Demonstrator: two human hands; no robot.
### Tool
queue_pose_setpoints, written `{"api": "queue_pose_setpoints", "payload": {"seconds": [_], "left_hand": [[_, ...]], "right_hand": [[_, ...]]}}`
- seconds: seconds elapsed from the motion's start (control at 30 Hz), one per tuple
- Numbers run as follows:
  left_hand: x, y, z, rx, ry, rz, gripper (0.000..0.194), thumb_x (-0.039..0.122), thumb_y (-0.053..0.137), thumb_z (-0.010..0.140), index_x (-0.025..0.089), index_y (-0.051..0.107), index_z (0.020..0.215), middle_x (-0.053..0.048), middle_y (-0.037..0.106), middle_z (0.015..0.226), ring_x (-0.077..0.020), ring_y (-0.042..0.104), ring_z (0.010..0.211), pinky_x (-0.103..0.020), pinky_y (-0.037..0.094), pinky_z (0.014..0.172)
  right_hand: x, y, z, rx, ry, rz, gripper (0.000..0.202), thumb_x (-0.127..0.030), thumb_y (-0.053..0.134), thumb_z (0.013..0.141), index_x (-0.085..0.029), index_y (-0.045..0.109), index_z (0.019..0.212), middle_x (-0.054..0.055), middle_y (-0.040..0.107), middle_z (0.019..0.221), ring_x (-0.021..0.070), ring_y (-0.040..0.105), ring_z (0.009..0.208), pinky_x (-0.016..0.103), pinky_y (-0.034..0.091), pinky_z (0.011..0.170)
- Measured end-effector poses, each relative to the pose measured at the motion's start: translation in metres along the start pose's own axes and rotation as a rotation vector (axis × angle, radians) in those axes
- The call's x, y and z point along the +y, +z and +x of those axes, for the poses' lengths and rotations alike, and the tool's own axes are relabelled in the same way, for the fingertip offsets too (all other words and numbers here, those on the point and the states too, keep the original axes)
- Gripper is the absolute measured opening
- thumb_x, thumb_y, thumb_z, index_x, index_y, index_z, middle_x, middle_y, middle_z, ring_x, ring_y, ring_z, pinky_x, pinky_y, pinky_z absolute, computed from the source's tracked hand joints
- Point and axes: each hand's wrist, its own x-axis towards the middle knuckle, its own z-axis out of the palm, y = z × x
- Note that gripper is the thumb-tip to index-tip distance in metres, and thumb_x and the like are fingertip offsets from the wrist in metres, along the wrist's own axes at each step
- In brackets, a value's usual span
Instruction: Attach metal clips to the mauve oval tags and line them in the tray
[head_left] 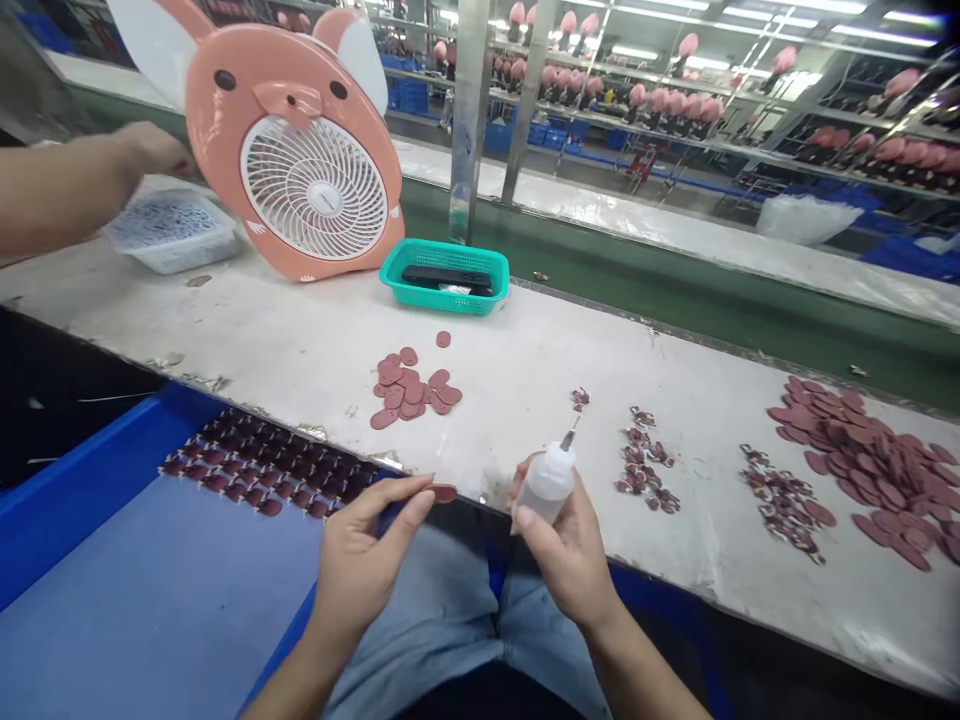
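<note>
Near the table's front edge, my left hand pinches a reddish-brown oval piece between thumb and fingertips. My right hand is wrapped round a translucent squeeze bottle with a metal needle tip pointing up and away. Beyond my hands lies a loose pile of similar oval pieces. One small metallic part rests just past the needle tip. Further right are two clusters of small metallic-and-brown parts, and a large heap of ovals at the right side.
A blue bin at lower left holds rows of dark red pieces. A pink animal-shaped fan and a green basket with dark items stand at the back. At left, another person's hand is over a plastic tub.
</note>
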Motion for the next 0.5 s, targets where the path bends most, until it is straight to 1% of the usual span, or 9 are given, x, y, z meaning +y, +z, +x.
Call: {"api": "queue_pose_setpoints", "payload": {"seconds": [0.07,0.1,0.13,0.17,0.23,0.33,0.37,0.43,0.5], "left_hand": [[0.015,0.008,-0.008,0.002,-0.371,-0.288,0.022,0.04,0.078,0.081,0.024,0.079,0.096,-0.005,0.082,0.086,-0.0241,0.075,0.084,-0.036,0.056,0.083],[0.021,0.012,-0.01,-0.004,-0.484,-0.379,0.027,0.043,0.081,0.077,0.023,0.079,0.095,-0.005,0.081,0.085,-0.0243,0.075,0.085,-0.035,0.056,0.083],[0.026,0.015,-0.013,-0.007,-0.542,-0.435,0.03,0.043,0.085,0.072,0.022,0.08,0.093,-0.005,0.081,0.084,-0.0237,0.074,0.085,-0.033,0.057,0.084],[0.03,0.017,-0.015,-0.011,-0.566,-0.466,0.031,0.042,0.087,0.07,0.022,0.08,0.093,-0.005,0.081,0.084,-0.0225,0.074,0.085,-0.031,0.057,0.085],[0.032,0.018,-0.018,-0.03,-0.545,-0.531,0.036,0.044,0.09,0.066,0.024,0.08,0.094,-0.004,0.08,0.083,-0.0201,0.073,0.084,-0.027,0.057,0.083],[0.028,0.017,-0.02,-0.094,-0.554,-0.684,0.045,0.061,0.082,0.068,0.024,0.079,0.094,-0.004,0.077,0.084,-0.0176,0.07,0.076,-0.023,0.057,0.065],[0.025,0.016,-0.02,-0.166,-0.601,-0.725,0.05,0.067,0.077,0.068,0.022,0.079,0.089,-0.005,0.076,0.08,-0.0165,0.068,0.069,-0.022,0.055,0.058],[0.021,0.013,-0.019,-0.417,-0.742,-0.738,0.058,0.074,0.072,0.068,0.017,0.078,0.077,-0.007,0.073,0.069,-0.0138,0.063,0.055,-0.02,0.049,0.047],[0.017,0.012,-0.019,-0.682,-0.857,-0.711,0.059,0.072,0.08,0.059,0.014,0.075,0.069,-0.008,0.071,0.061,-0.0115,0.06,0.047,-0.018,0.045,0.043]], "right_hand": [[-0.006,0.006,0.001,-0.061,0.059,0.063,0.022,-0.036,0.066,0.085,-0.021,0.056,0.097,0.001,0.059,0.085,0.0139,0.055,0.069,0.026,0.048,0.062],[-0.009,0.01,0.003,-0.096,0.098,0.101,0.025,-0.036,0.07,0.083,-0.021,0.056,0.096,0.001,0.06,0.085,0.014,0.056,0.071,0.026,0.048,0.063],[-0.012,0.013,0.004,-0.131,0.14,0.153,0.028,-0.036,0.074,0.08,-0.021,0.055,0.096,0.001,0.061,0.085,0.0141,0.056,0.072,0.026,0.048,0.064],[-0.014,0.016,0.005,-0.163,0.187,0.216,0.032,-0.036,0.076,0.079,-0.022,0.054,0.097,0.0,0.062,0.084,0.0137,0.057,0.071,0.025,0.048,0.064],[-0.016,0.021,0.005,-0.194,0.276,0.353,0.036,-0.035,0.077,0.078,-0.023,0.051,0.099,-0.003,0.061,0.079,0.0115,0.056,0.065,0.024,0.047,0.06],[-0.02,0.016,0.006,-0.245,0.332,0.44,0.037,-0.031,0.077,0.077,-0.023,0.049,0.101,-0.005,0.06,0.075,0.0094,0.054,0.059,0.021,0.045,0.056],[-0.022,0.012,0.007,-0.31,0.33,0.416,0.036,-0.028,0.076,0.076,-0.022,0.05,0.1,-0.004,0.062,0.075,0.01,0.056,0.06,0.022,0.046,0.056],[-0.027,0.002,0.009,-0.494,0.3,0.299,0.031,-0.022,0.074,0.076,-0.022,0.053,0.098,-0.003,0.065,0.076,0.012,0.061,0.064,0.023,0.049,0.059],[-0.032,-0.006,0.008,-0.646,0.246,0.164,0.026,-0.015,0.071,0.075,-0.021,0.057,0.096,-0.003,0.067,0.075,0.0128,0.064,0.066,0.023,0.051,0.061]]}}
